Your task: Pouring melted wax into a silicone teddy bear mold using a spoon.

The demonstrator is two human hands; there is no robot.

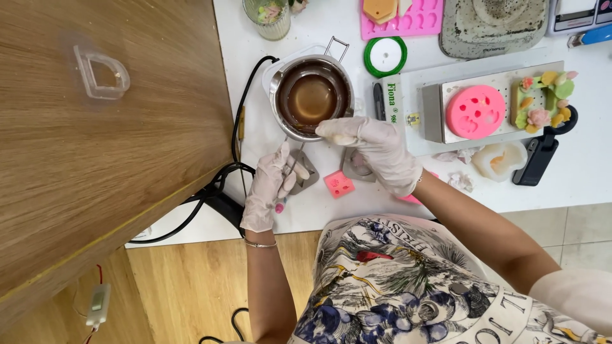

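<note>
Both gloved hands — right hand (376,150) touching metal pot (310,95), left hand (271,185) below.

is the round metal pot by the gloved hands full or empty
Partly full: the round metal pot stands upright with brown liquid pooled inside, its upper inner wall bare.

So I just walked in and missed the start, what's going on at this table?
A person in white gloves is working over a white table. The right hand rests at the rim of a round metal pot of brown liquid. The left hand holds a thin tool over a small grey mould. A small pink square mould lies beside it.
</note>
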